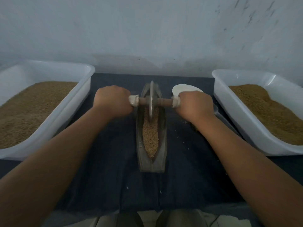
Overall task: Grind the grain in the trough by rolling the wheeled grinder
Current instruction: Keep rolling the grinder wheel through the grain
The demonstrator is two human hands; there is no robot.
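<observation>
Head camera looks down on one long, boat-shaped trough [151, 164] lying lengthwise on a dark cloth [188, 174], and there's one grinder [151, 99] standing upright in its far half: a single metal wheel on a single wooden rod [164, 101]. Two hands are on it, one per end. The left hand [113, 102] is curled tight round the left end of the rod and the right hand [195, 106] is curled tight round the right end, each over a white wrap, two wraps in all. The wheel's lower edge sits down in the grain [150, 138], which fills the trough's groove from under the wheel to the near tip. A few loose grains dot the cloth to the right. Either side stands one white tub, two counted: the left tub [68, 112] and the right tub [237, 117], both heaped with brown grain. One white dish [182, 89] peeks out just behind the right hand.
</observation>
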